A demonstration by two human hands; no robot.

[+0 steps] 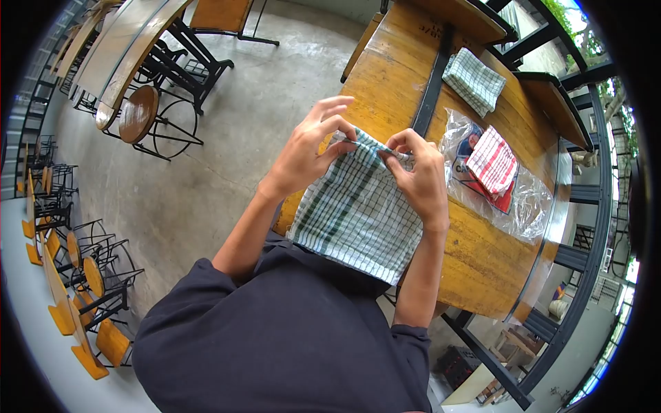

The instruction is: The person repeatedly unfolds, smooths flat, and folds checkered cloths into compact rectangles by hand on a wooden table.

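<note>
A green-and-white checked cloth [354, 206] hangs between my two hands, over the near edge of the wooden table [475, 265]. My left hand [310, 144] pinches its upper left corner between thumb and index finger, the other fingers raised. With thumb and fingertips, my right hand [418, 172] grips the top edge a little to the right. The cloth's lower edge reaches down to the front of my dark shirt. Farther along the table lies a folded green-and-white checked cloth [474, 81]. A folded red-and-white checked cloth [493, 164] rests on a clear plastic bag [530, 206], right of my right hand.
A black metal strip [435, 82] crosses the tabletop. Wooden chair backs [554, 107] stand along the table's far side, by a black-framed window. To the left, a round stool [138, 114] and another table [131, 55] stand on the concrete floor [206, 186].
</note>
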